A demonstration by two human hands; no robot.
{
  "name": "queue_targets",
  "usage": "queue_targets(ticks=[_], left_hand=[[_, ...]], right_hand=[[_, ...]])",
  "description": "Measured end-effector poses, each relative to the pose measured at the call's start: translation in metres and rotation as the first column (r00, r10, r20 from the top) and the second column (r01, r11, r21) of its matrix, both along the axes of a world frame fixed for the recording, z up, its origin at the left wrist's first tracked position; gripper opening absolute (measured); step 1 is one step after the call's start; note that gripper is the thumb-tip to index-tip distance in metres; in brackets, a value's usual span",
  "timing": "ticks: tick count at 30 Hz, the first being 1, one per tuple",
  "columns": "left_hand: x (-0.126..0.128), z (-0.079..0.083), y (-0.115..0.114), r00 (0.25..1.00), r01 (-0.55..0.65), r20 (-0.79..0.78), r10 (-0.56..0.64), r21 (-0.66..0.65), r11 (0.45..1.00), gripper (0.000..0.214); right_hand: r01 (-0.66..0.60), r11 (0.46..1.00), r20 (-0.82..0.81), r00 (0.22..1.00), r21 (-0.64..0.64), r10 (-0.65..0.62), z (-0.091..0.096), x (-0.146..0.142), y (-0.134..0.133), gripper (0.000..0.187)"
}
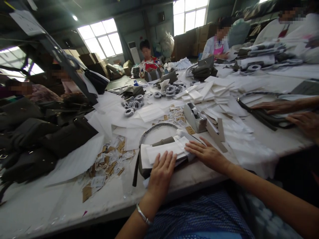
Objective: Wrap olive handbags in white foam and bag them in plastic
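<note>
A dark handbag [144, 172] lies flat at the table's front edge, its wrapped handle [152, 127] curving away from me. White foam sheet [159, 152] covers most of its upper side. My left hand [163, 167] rests on the sheet's near left part, fingers stretched out and holding nothing. Flat on the right end of the sheet lies my right hand [204, 153], fingers extended. Just beyond the bag stands a grey tape dispenser [195, 118]. Paper hang tags [109, 162] with white strings are heaped to the left.
Dark bags [45, 142] pile up at the left. Grey tape rolls [136, 104] and stacked white foam sheets [204, 89] spread over the table's middle. At the right, a co-worker's hands [274, 106] rest on another bag. More people sit around the table [62, 207].
</note>
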State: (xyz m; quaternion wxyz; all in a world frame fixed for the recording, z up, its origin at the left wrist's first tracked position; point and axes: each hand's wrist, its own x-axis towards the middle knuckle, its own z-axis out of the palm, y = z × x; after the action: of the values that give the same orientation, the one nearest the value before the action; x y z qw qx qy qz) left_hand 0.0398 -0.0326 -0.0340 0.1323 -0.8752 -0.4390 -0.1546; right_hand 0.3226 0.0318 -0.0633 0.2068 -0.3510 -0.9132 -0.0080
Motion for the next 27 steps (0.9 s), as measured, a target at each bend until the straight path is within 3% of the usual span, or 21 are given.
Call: queue_targets(ticks=[3,6,8,9,10,12,14,16,19,21,24,27], left_hand=[[-0.028,0.011,-0.004,0.993,-0.104,-0.053,0.104,0.010,0.995,0.065],[-0.047,0.002,-0.006,0.995,-0.094,-0.014,0.094,0.000,0.996,0.061],[-0.051,-0.010,-0.007,0.994,-0.084,0.065,0.084,0.008,0.996,0.055],[-0.051,-0.016,-0.007,0.990,-0.092,0.110,0.090,0.013,0.996,0.053],[-0.051,-0.021,-0.007,0.983,-0.104,0.152,0.100,0.014,0.995,0.052],[-0.048,-0.024,-0.007,0.970,-0.120,0.214,0.119,-0.010,0.993,0.052],[-0.047,-0.021,-0.008,0.963,-0.119,0.237,0.131,-0.064,0.991,0.054],[-0.048,-0.015,-0.009,0.965,-0.101,0.229,0.127,-0.122,0.987,0.055],[-0.050,-0.008,-0.010,0.973,-0.059,0.210,0.092,-0.157,0.986,0.056],[-0.051,-0.007,-0.009,0.973,-0.047,0.216,0.078,-0.147,0.988,0.054],[-0.051,-0.009,-0.007,0.969,-0.049,0.235,0.076,-0.120,0.992,0.051],[-0.051,-0.011,-0.007,0.964,-0.044,0.258,0.068,-0.098,0.994,0.048]], right_hand=[[0.062,0.998,0.014,0.998,0.017,-0.062,0.007,0.001,0.001,0.066],[0.149,0.989,-0.116,0.982,-0.014,-0.149,0.013,-0.009,-0.020,0.052],[0.230,0.961,-0.277,0.923,-0.156,-0.266,0.013,-0.020,-0.040,0.034],[0.248,0.924,-0.337,0.877,-0.292,-0.342,0.012,-0.026,-0.049,0.029],[0.233,0.858,-0.368,0.829,-0.458,-0.422,0.011,-0.032,-0.058,0.027],[0.086,0.639,-0.377,0.745,-0.765,-0.551,0.007,-0.043,-0.070,0.030],[-0.125,0.407,-0.384,0.656,-0.905,-0.650,0.005,-0.053,-0.077,0.034],[-0.295,0.280,-0.399,0.514,-0.913,-0.760,0.006,-0.064,-0.082,0.037],[-0.498,0.223,-0.387,0.254,-0.838,-0.887,0.012,-0.082,-0.088,0.038],[-0.644,0.176,-0.328,0.123,-0.744,-0.937,0.015,-0.095,-0.092,0.040],[-0.787,0.105,-0.214,0.035,-0.608,-0.976,0.017,-0.114,-0.095,0.046],[-0.820,0.114,-0.168,-0.022,-0.561,-0.985,0.015,-0.127,-0.095,0.046]])
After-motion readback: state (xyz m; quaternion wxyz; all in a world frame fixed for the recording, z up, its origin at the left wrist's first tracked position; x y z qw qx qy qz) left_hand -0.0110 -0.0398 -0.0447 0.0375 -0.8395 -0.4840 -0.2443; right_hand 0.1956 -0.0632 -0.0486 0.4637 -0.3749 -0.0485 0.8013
